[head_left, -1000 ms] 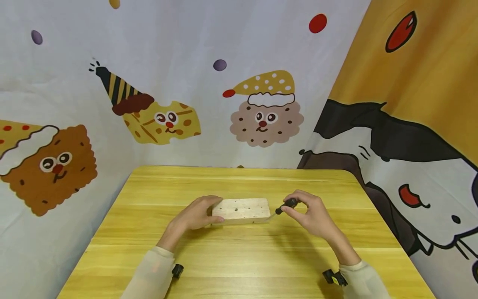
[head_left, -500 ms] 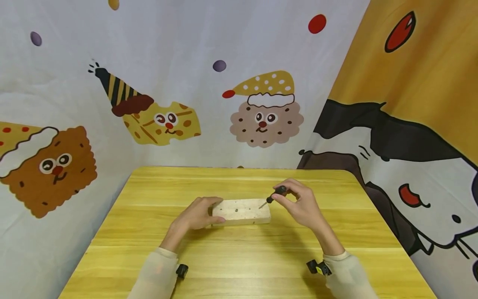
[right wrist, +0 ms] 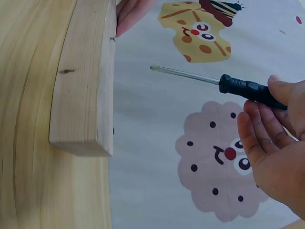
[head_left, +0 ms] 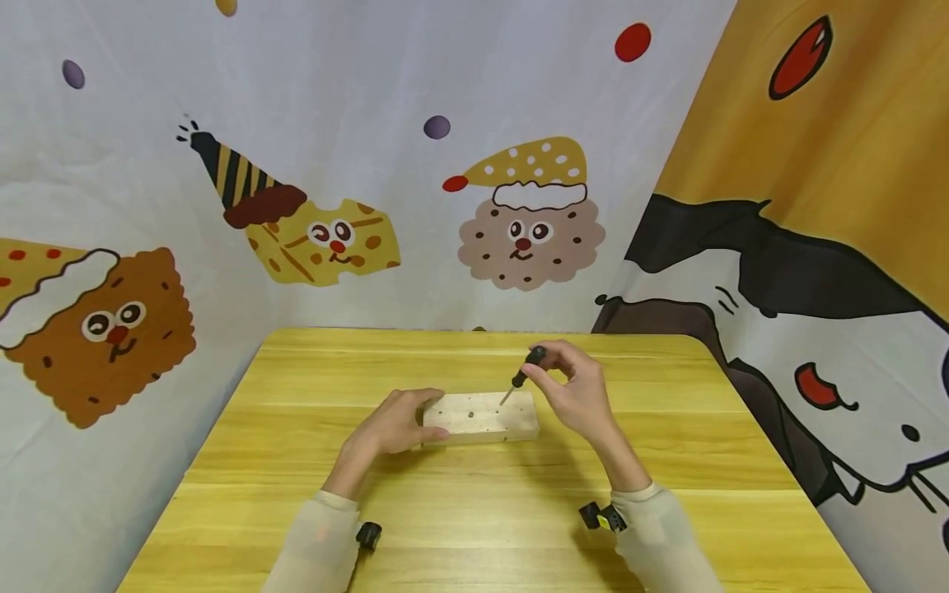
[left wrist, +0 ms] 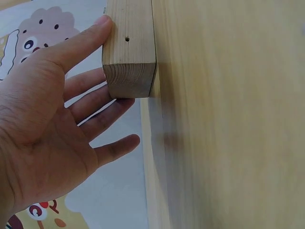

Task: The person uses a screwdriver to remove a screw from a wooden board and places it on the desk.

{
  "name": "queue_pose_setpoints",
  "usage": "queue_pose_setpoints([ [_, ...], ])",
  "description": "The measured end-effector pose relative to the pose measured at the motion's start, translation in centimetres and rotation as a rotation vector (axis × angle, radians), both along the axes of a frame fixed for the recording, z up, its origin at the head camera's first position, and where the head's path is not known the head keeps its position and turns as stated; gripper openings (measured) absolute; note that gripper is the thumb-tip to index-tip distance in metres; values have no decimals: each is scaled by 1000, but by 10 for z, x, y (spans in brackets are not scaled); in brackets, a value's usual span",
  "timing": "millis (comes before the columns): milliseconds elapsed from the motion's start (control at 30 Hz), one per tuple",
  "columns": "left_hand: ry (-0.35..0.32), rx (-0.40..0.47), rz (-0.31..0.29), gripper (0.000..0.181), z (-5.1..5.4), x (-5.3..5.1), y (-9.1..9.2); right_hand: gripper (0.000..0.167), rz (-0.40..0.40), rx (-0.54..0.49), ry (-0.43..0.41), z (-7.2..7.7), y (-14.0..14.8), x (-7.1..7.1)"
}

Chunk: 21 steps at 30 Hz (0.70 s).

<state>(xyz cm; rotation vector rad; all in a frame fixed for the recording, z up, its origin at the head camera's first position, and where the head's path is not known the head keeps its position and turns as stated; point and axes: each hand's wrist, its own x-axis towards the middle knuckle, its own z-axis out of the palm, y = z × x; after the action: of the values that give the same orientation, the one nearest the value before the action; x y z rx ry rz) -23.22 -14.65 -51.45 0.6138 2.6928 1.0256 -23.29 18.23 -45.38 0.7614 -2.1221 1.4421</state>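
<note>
A pale wooden block point(head_left: 485, 424) with small holes on its top lies on the table. The left hand point(head_left: 393, 422) grips its left end, thumb on the near side and fingers at the far side; the left wrist view has the thumb on the block point(left wrist: 131, 43). Pinched by its black handle in the right hand point(head_left: 578, 394) is a screwdriver point(head_left: 520, 379), tilted with its tip down over the right part of the block. In the right wrist view, the metal shaft of the screwdriver point(right wrist: 186, 74) stands off from the block point(right wrist: 78, 95). A screw point(right wrist: 113, 38) shows on the block's top.
The yellow wood-grain table point(head_left: 474, 511) extends around the block. Behind it and at the sides hangs a curtain point(head_left: 415, 288) with cartoon prints. Small black devices point(head_left: 368, 535) are on both wrists.
The right hand has moved left with the screwdriver, from beside the block's right end to above its top, and the screwdriver stands steeper. The left hand has stayed on the block.
</note>
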Motion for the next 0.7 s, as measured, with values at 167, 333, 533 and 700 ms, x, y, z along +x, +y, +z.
queue_pose_setpoints([
  [167,-18,-5,26,77,0,1,2,25,-12,11,22,-2,-14,-6],
  [333,-24,-16,50,76,1,1,5,24,-16,37,18,-4,-24,-9],
  [533,-20,-26,67,76,1,1,7,24,3,83,-6,-4,-33,-9],
  [700,-13,-26,79,75,1,1,7,24,5,122,9,-6,-39,-8],
])
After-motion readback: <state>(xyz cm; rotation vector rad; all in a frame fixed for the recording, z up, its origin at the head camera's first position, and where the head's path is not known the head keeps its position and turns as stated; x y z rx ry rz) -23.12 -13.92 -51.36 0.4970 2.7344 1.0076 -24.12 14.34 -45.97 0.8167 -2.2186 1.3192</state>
